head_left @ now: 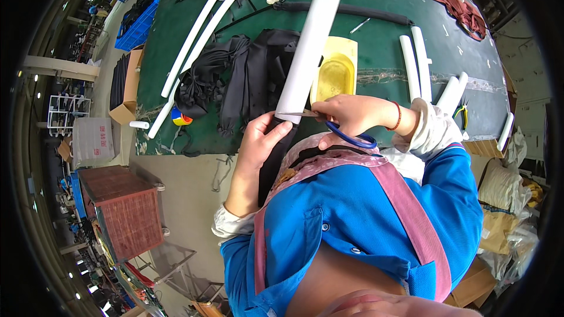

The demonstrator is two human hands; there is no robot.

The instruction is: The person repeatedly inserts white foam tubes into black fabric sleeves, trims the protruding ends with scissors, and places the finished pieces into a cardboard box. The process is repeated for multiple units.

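My left hand (pixel 258 141) grips a long tube where its white foam cover (pixel 308 41) ends and a black part (pixel 275 158) runs down toward my body. My right hand (pixel 346 114) holds blue-handled scissors (pixel 348 134), with the blades pointing left against the lower end of the white cover. The tube slants up and away over the green table (pixel 382 53).
Black cloth (pixel 247 76) and a yellow tray (pixel 336 70) lie behind the tube. Long white tubes (pixel 194 35) lie at the left, short white tubes (pixel 417 61) at the right, and a black hose (pixel 346 10) farther back. A brown crate (pixel 120 208) stands on the floor at left.
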